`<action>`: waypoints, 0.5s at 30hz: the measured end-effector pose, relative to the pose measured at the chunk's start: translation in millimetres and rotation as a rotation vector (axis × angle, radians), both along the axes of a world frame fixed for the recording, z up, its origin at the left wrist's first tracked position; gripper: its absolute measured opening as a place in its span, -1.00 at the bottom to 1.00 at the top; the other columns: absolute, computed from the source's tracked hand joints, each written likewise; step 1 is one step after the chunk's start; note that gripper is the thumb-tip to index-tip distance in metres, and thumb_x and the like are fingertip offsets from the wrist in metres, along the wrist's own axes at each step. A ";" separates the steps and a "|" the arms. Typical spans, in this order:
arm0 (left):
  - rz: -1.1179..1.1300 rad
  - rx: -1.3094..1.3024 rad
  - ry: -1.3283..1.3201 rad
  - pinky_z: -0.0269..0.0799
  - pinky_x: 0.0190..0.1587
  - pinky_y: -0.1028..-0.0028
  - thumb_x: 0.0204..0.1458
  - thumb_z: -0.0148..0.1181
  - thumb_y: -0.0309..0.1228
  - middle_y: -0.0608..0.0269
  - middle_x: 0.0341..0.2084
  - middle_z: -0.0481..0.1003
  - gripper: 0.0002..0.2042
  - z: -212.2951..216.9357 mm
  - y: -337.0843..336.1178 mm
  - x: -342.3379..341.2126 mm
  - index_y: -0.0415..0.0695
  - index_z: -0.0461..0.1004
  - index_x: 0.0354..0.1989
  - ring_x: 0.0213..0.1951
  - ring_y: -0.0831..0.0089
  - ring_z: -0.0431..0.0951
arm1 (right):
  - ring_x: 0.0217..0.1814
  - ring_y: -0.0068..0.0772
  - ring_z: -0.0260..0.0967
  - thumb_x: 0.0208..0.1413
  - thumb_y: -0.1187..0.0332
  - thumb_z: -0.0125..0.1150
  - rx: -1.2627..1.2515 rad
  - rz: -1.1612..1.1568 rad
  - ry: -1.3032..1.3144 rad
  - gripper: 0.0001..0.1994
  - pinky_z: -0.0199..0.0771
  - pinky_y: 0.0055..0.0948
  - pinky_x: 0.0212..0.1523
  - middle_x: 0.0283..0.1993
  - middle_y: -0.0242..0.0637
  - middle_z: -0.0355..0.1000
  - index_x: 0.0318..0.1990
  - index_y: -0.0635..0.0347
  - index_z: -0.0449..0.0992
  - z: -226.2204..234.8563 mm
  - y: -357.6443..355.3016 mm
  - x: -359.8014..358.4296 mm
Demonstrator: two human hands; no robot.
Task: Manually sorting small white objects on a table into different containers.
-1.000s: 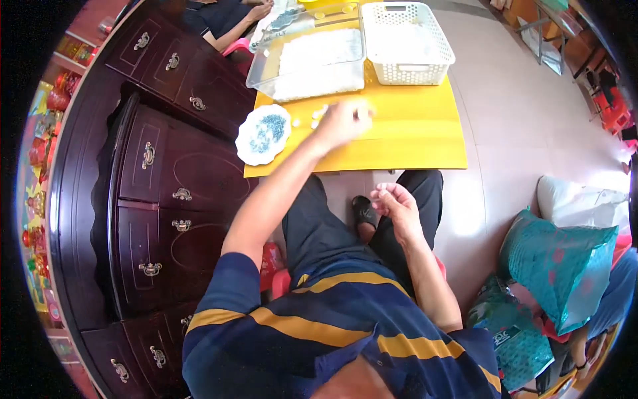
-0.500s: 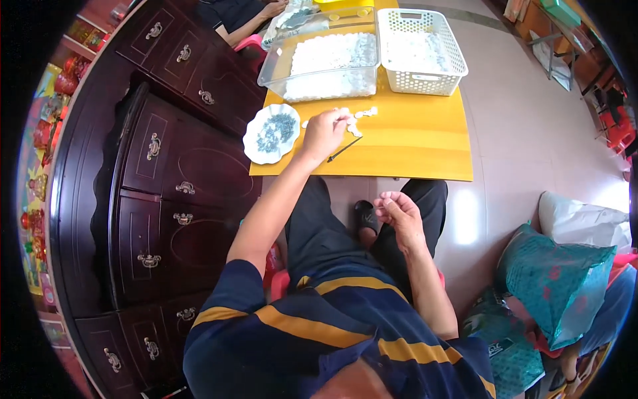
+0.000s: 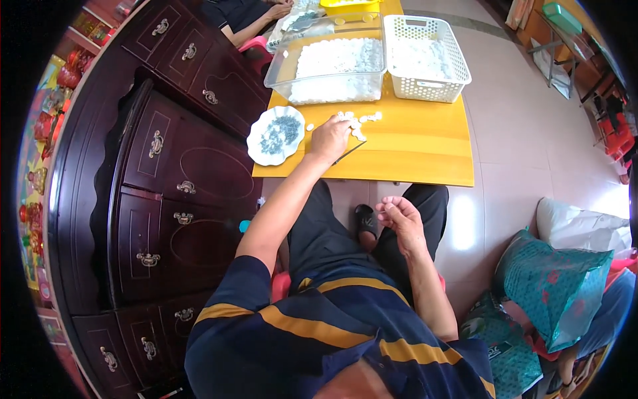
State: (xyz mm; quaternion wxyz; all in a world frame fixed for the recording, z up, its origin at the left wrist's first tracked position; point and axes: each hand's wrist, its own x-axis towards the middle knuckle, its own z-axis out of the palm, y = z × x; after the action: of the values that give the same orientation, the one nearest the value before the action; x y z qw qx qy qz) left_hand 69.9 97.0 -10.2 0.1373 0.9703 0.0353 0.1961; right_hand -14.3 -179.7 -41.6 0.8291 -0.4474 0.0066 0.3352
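My left hand (image 3: 330,138) reaches over the yellow table, its fingers closed together at a loose cluster of small white pieces (image 3: 359,125). Whether it pinches one of them is hidden by the hand. A thin dark rod (image 3: 350,152) lies beside that hand, close to the near edge. To its left stands a scalloped white dish (image 3: 254,147) with many small dark bits in it. Over my lap, short of the table, my right hand (image 3: 402,221) is raised with thumb and fingertips pinched. What it holds, if anything, is too small to name.
A clear plastic bin (image 3: 279,78) full of white pieces and a white perforated basket (image 3: 458,72) stand at the table's (image 3: 419,156) far side. Beyond sits another person (image 3: 242,30). A dark wooden cabinet (image 3: 193,149) flanks the left; teal bags (image 3: 551,286) lie at right.
My left hand has shifted slightly right and lowered to the white pieces, with its fingertips now among them. The right hand stays nearly where it was, still pinched.
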 end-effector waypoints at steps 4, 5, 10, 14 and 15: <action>-0.034 -0.050 -0.077 0.53 -0.15 0.20 0.07 0.25 -0.41 0.10 -0.23 0.58 -0.82 -6.8 3.2 -0.2 -0.05 0.63 -0.15 -0.19 0.08 0.60 | -0.23 -0.58 0.51 0.33 0.33 0.17 -0.010 0.004 0.029 -0.85 0.53 -0.54 -0.14 -0.15 -0.33 0.59 -0.05 0.16 0.53 7.6 -0.4 -1.6; -0.026 -0.099 -0.065 0.53 -0.15 0.21 0.06 0.25 -0.42 0.10 -0.25 0.58 -0.82 -5.9 2.4 -1.2 -0.06 0.63 -0.16 -0.19 0.08 0.60 | -0.23 -0.58 0.51 0.33 0.33 0.17 -0.009 0.000 0.019 -0.85 0.53 -0.55 -0.14 -0.15 -0.34 0.59 -0.05 0.16 0.53 6.7 -0.8 -1.0; -0.027 -0.140 -0.179 0.53 -0.16 0.21 0.05 0.25 -0.43 0.12 -0.25 0.58 -0.85 -19.3 12.0 -1.8 -0.06 0.65 -0.20 -0.20 0.09 0.60 | -0.23 -0.58 0.51 0.33 0.34 0.16 0.000 -0.004 -0.002 -0.85 0.53 -0.56 -0.14 -0.16 -0.34 0.58 -0.05 0.16 0.53 5.6 -1.5 0.6; -0.015 -0.107 -0.127 0.54 -0.18 0.20 0.04 0.25 -0.42 0.14 -0.26 0.58 -0.87 -22.1 15.5 -1.0 -0.04 0.65 -0.24 -0.23 0.09 0.60 | -0.23 -0.58 0.50 0.33 0.37 0.14 -0.067 -0.027 -0.106 -0.85 0.52 -0.56 -0.16 -0.16 -0.33 0.58 -0.05 0.19 0.53 2.2 1.5 0.0; -0.013 -0.112 -0.131 0.54 -0.18 0.20 0.04 0.25 -0.42 0.14 -0.26 0.58 -0.87 -23.1 16.6 -1.5 -0.04 0.65 -0.24 -0.23 0.09 0.60 | -0.24 -0.57 0.50 0.33 0.39 0.13 -0.106 -0.040 -0.149 -0.86 0.51 -0.56 -0.16 -0.16 -0.33 0.58 -0.05 0.21 0.53 1.5 2.8 -0.4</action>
State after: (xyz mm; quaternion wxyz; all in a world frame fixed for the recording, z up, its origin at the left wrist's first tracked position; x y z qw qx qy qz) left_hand 68.4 113.6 -33.3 0.1945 0.9464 0.0309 0.2560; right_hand -14.7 -176.8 -40.1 0.8090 -0.5141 -0.0285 0.2836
